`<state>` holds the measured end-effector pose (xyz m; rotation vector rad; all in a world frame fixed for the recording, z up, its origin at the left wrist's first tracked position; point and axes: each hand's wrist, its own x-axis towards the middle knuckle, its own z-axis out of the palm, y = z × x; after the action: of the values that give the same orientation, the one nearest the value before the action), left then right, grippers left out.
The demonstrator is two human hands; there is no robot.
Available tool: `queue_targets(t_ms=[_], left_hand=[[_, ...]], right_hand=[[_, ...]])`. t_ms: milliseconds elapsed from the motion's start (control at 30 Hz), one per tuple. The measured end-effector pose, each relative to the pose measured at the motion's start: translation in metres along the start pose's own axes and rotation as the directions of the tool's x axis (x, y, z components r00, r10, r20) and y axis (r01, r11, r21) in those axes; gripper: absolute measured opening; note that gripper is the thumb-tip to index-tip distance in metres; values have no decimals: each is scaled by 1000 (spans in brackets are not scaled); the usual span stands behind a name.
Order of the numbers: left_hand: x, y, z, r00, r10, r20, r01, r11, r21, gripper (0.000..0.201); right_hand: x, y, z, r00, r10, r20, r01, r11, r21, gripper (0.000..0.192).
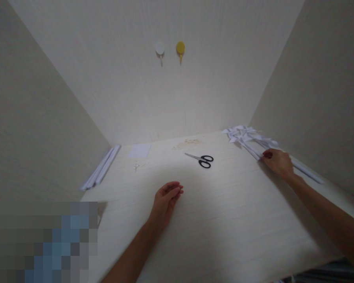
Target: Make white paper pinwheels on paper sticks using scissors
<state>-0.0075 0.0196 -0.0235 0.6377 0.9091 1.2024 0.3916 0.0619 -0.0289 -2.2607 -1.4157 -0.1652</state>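
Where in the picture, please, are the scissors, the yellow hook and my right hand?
Scissors [200, 158]: head view, where blades and handles meet.
Yellow hook [180, 47]: head view, on its round disc.
Right hand [279, 162]: head view, on its back.

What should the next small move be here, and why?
Probably steady the paper roll with the right hand before any lift: the hand is right at it, and pointed paper pieces bunch at its far end, so it might snag.
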Motion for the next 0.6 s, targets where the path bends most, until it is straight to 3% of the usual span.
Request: queue_targets(t_ms=[233, 333, 467, 600], left_hand=[[-1, 0, 1, 1000, -1, -2, 1, 1000, 11, 20], [-1, 0, 1, 1000, 3, -4, -3, 1000, 23, 21], [-3, 0, 1, 1000, 18, -1, -18, 998, 67, 20], [-9, -5, 3, 997, 75, -5, -73, 981, 182, 17]], right_hand=[[-2, -1, -9, 999, -32, -12, 32, 999, 30, 17], [-2, -13, -20, 996, -77, -53, 80, 995, 62, 20], [-10, -60, -20, 967, -253, -38, 256, 956, 143, 17], [-40, -134, 0, 854, -517, 64, 489, 838, 244, 15]])
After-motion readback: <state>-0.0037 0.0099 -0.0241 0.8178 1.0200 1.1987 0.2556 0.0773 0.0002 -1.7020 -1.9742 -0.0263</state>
